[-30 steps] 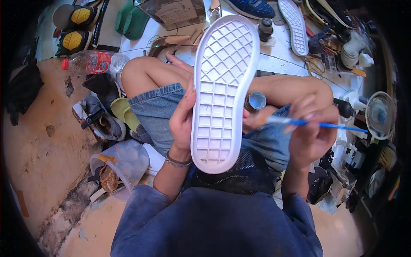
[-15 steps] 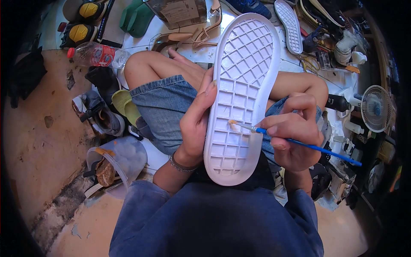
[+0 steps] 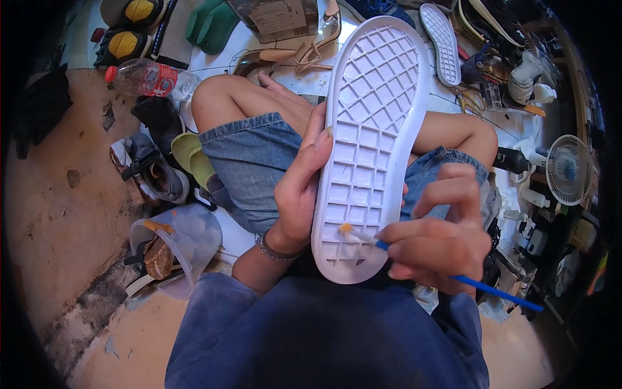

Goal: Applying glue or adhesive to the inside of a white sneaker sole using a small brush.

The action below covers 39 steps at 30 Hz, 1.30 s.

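A white shoe sole (image 3: 366, 129) with a raised grid of squares and diamonds stands upright-angled over my lap. My left hand (image 3: 299, 181) is closed around its left edge, thumb along the side and some fingertips showing at the right edge. My right hand (image 3: 444, 236) grips a slim blue paintbrush (image 3: 492, 292) whose handle points down to the right. The brush's orange bristles, slightly blurred, are on the sole's lower grid squares. My crossed legs in denim shorts (image 3: 240, 162) lie behind the sole.
A second white sole (image 3: 440, 42), green slippers (image 3: 214, 29), yellow scissors (image 3: 470, 104) and several shoes surround me. A plastic bottle (image 3: 155, 79) lies behind my left knee. A translucent bucket (image 3: 194, 243) sits at lower left, a small fan (image 3: 567, 168) at right, beside assorted bottles and clutter.
The sole has moved rightward and slightly lower with my left hand. My right hand has brought the brush leftward onto the sole, then down to squares nearer its lower end.
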Available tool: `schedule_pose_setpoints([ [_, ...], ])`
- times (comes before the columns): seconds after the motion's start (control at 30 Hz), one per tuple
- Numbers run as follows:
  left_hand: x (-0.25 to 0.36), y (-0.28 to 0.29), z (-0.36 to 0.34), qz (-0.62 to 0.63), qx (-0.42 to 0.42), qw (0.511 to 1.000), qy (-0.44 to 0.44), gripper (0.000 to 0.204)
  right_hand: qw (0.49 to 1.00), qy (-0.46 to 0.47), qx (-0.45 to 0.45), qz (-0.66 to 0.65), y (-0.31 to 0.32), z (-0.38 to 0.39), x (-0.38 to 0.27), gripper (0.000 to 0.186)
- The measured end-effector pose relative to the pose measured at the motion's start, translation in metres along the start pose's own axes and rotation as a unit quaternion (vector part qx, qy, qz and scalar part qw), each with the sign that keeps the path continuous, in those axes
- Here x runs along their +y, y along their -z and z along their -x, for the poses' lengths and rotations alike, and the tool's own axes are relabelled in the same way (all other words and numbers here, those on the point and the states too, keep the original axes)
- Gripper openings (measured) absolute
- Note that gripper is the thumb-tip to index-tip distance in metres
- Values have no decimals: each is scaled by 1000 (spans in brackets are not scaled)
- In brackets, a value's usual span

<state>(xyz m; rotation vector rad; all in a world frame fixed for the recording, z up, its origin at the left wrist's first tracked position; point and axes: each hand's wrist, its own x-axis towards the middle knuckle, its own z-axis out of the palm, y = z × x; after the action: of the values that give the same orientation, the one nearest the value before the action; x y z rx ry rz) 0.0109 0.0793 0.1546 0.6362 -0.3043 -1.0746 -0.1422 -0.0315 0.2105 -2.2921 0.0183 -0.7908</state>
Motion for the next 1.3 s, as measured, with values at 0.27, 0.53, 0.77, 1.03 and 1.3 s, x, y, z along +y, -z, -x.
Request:
schedule_pose_setpoints([
  [0.27, 1, -2, 3, -53, -13, 998, 38, 71, 993, -51, 94, -40, -6, 0, 0, 26],
  [0.53, -5, -4, 3, -59, 73, 996, -10, 66, 983, -105, 106, -106, -15, -2, -2, 24],
  [0.77, -2, -4, 2, -65, 61, 996, -4, 66, 993, -93, 57, -54, -10, -9, -1, 24],
  [1.03, -1, -5, 0, -92, 76, 993, -17, 63, 993, -77, 90, 7, -18, -6, 3, 28],
  [1.3, 4, 0, -2, -107, 45, 993, -12, 64, 986, -147, 58, 54, -14, -2, 2, 20],
])
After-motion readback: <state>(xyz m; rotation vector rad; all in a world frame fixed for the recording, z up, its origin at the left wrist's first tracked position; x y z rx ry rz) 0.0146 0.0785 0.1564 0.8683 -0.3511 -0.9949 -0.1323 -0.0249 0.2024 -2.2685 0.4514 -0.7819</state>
